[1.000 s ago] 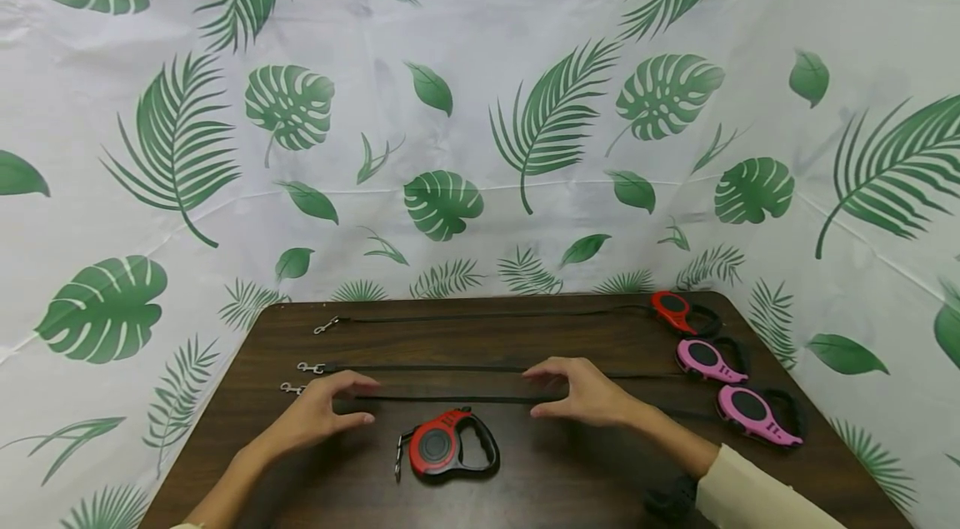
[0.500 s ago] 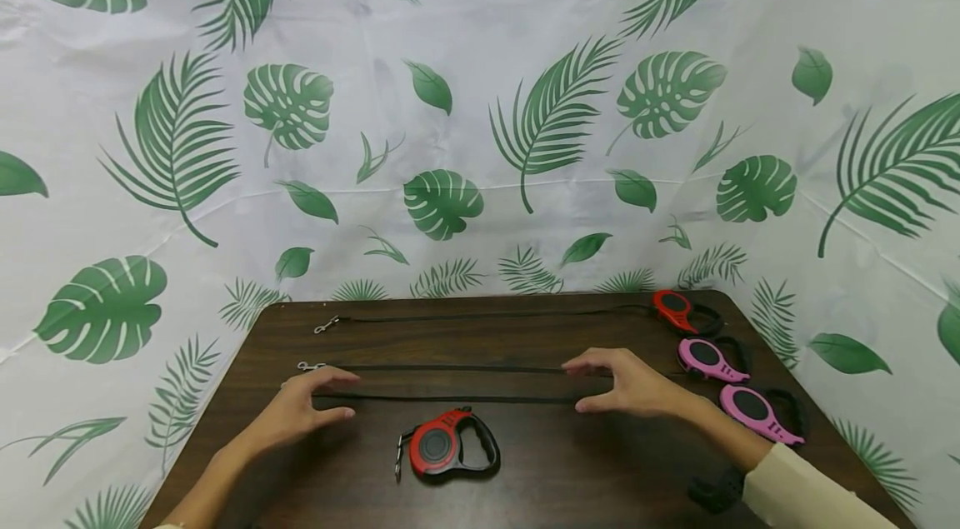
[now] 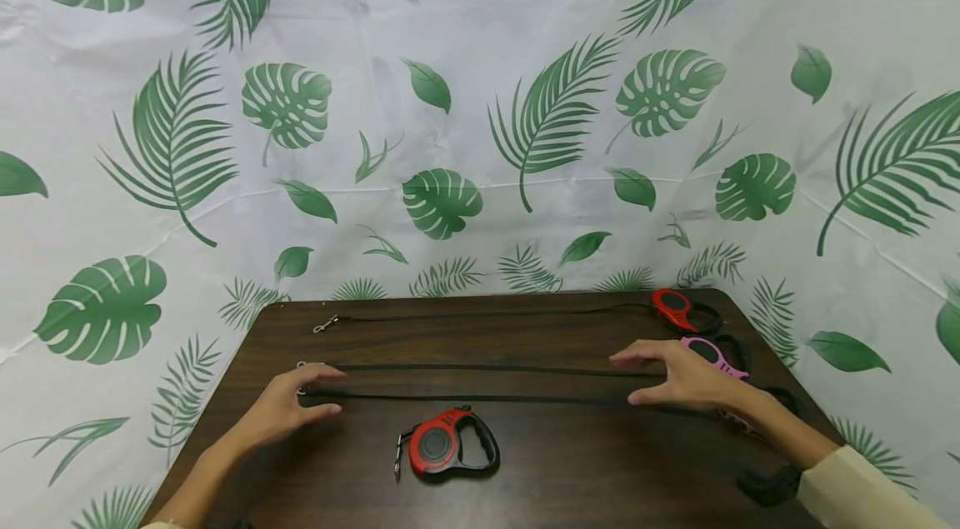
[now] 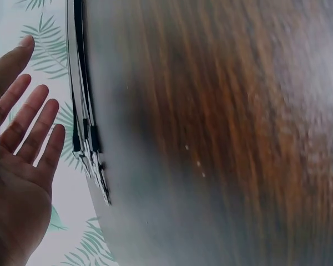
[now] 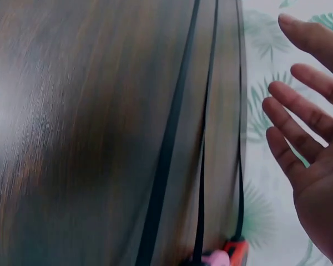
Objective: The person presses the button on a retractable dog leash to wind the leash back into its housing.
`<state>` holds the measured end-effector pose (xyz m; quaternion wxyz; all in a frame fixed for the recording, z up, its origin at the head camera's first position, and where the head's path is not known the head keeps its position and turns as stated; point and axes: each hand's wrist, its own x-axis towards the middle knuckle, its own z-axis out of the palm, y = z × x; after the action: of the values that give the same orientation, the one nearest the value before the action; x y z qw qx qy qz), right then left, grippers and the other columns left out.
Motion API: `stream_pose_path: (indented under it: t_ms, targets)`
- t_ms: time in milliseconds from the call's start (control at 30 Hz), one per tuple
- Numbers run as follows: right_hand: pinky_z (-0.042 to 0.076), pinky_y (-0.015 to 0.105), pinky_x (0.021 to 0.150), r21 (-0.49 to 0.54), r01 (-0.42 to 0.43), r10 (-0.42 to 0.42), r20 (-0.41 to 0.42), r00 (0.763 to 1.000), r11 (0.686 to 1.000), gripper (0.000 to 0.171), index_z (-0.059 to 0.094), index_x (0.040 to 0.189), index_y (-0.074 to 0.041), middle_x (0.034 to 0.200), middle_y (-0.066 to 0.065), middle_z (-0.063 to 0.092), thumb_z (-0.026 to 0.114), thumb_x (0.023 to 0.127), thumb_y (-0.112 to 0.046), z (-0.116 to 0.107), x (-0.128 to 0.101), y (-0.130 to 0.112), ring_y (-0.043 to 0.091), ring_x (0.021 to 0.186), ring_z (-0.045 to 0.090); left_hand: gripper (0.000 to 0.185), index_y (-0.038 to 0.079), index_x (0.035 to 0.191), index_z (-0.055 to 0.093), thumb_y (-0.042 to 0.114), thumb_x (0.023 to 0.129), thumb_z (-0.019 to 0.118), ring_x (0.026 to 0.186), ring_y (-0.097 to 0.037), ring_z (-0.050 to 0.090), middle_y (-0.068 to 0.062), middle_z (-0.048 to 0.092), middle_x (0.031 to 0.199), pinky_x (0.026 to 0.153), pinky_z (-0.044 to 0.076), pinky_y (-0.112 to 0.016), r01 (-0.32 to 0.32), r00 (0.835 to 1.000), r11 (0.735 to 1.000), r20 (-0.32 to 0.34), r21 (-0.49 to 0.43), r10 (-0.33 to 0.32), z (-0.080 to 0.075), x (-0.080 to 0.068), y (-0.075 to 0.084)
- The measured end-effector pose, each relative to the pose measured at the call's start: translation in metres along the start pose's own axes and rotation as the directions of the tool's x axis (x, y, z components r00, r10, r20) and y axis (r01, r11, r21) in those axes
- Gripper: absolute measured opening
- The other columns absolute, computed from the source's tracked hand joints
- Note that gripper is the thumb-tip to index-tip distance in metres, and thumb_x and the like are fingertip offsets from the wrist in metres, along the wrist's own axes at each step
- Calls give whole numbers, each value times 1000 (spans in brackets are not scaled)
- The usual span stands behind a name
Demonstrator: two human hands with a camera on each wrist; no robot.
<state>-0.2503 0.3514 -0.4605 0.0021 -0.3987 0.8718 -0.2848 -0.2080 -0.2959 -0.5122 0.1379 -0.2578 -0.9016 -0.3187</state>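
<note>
My left hand (image 3: 281,408) hovers near the left ends of the stretched black leash straps, fingers relaxed and holding nothing. In the left wrist view, metal snap clips (image 4: 91,158) lie beyond its fingertips. My right hand (image 3: 682,379), also relaxed and bare, is over the right part of the straps (image 5: 169,138), partly covering two pink retractable leashes (image 3: 708,350). Between the hands, nearer the front, lies a red and black retractable leash (image 3: 435,444) with its strap wound in and its clip (image 3: 398,458) at its left.
At the back right corner sits another red retractable leash (image 3: 672,309), its strap (image 3: 487,314) drawn out leftward to a clip (image 3: 326,324). A white cloth with green leaves (image 3: 450,129) hangs behind the dark wooden table (image 3: 570,479). A black band is beside my right sleeve (image 3: 862,483).
My hands have spread apart above the table: the right moved clearly rightward toward the pink leashes, the left moved a bit leftward over the clips. The leashes stay put.
</note>
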Motion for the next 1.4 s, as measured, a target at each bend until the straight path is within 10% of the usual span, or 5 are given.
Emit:
stream_pose_path:
  t_ms: [433, 733, 1133, 1400]
  targets:
    - [61, 39, 89, -106, -75, 71, -35, 997, 992, 54, 71, 134, -23, 120, -9, 75, 92, 84, -28, -37, -48, 18, 10, 107, 70, 47, 10, 120, 76, 18, 78, 95, 107, -27, 73, -1, 76, 118, 89, 59, -42, 14, 1000, 999, -26, 39, -13, -8, -6, -13]
    - [60, 31, 79, -137, -66, 53, -92, 994, 988, 60, 72, 132, -13, 113, -8, 75, 96, 78, -21, -55, -80, 30, 8, 101, 70, 49, 11, 119, 77, 19, 75, 97, 118, -47, 67, -11, 76, 121, 101, 44, -14, 47, 998, 997, -52, 66, -43, -11, -9, -23]
    - [57, 20, 78, -107, -151, 141, -93, 986, 983, 61, 70, 131, -5, 118, -17, 74, 96, 76, -14, -69, -118, 45, 4, 101, 72, 50, 8, 120, 76, 17, 76, 97, 113, -42, 69, -9, 76, 118, 90, 59, -42, 41, 998, 997, -42, 70, -38, -14, -16, -31]
    - [54, 17, 72, -197, -164, 146, -104, 984, 967, 62, 73, 127, -6, 106, -21, 72, 98, 72, -20, -69, -138, 58, 3, 91, 69, 52, 6, 122, 76, 17, 76, 96, 116, -44, 68, -12, 76, 122, 95, 54, -26, 41, 999, 995, -39, 87, -38, -15, -19, -36]
